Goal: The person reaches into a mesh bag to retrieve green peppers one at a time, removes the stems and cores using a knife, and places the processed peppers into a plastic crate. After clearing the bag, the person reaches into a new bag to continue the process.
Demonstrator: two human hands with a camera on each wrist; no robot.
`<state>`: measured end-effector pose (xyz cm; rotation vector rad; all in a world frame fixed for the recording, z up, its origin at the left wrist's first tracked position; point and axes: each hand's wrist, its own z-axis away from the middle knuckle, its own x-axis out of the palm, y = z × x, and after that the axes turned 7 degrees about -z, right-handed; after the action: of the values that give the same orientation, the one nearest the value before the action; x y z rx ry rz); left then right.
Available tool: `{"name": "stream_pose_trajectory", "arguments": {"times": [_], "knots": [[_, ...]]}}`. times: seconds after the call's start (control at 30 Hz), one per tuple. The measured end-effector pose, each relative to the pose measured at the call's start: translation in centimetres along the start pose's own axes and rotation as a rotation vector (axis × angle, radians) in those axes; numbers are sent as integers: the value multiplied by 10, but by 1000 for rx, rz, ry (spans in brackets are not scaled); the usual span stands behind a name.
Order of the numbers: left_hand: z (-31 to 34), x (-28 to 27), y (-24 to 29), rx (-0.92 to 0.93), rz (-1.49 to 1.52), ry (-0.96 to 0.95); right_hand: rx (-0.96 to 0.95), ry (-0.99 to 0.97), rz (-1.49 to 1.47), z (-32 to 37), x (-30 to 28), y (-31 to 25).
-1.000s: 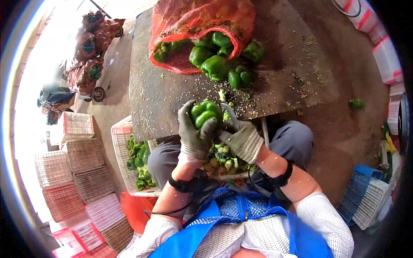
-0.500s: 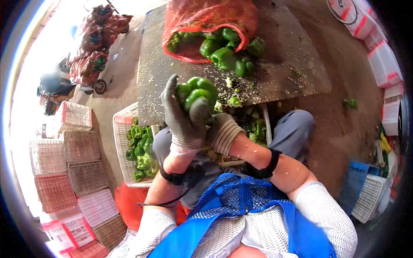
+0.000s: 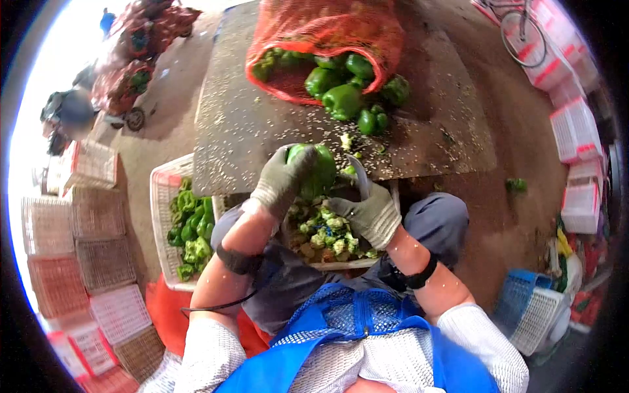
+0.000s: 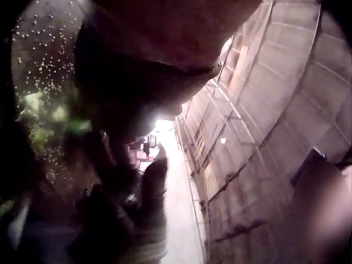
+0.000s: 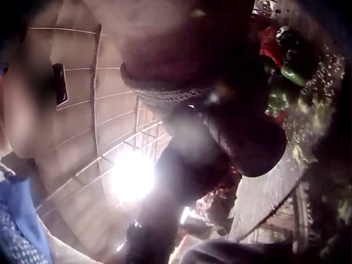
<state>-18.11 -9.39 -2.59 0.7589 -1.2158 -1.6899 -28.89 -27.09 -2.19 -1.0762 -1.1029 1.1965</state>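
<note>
My gloved left hand grips a green bell pepper, the thumb lying across its top, near the front edge of a seed-strewn board. Right beside it is my gloved right hand. Its thumb points left at the pepper's lower edge and a slim grey finger stretches up, spread apart from the thumb. Beneath both hands, between the knees, a crate holds pale green pepper cores. Both wrist views are dark; there the right hand is mostly a silhouette and the held pepper is hidden.
A red mesh sack lies on the board, with green peppers spilling from its mouth. Left of the knees stands a white crate of peppers. Stacked crates line the left side; blue and white baskets stand at the right.
The hands have moved apart from their overlap half a second ago. The pepper has turned in the left hand, whose thumb now lies over it. The right hand has shifted right.
</note>
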Motion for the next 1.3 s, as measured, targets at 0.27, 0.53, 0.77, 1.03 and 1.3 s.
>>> {"name": "stream_pose_trajectory", "arguments": {"times": [0.27, 0.53, 0.77, 1.03, 1.3], "knots": [[-3, 19, 38, 294, -504, -89, -194, -112, 101, -52, -11, -29], [-45, 1, 8, 76, 68, -124, -60, -90, 103, -91, -21, -21], [-71, -29, -12, -209, 1060, -449, 220, -128, -547, -96, -26, -19], [-38, -71, 27, 147, 964, -24, 186, -68, -716, -76, -36, -10], [-89, -105, -44, -61, 636, 264, 417, -178, -724, -52, -16, -13]]}}
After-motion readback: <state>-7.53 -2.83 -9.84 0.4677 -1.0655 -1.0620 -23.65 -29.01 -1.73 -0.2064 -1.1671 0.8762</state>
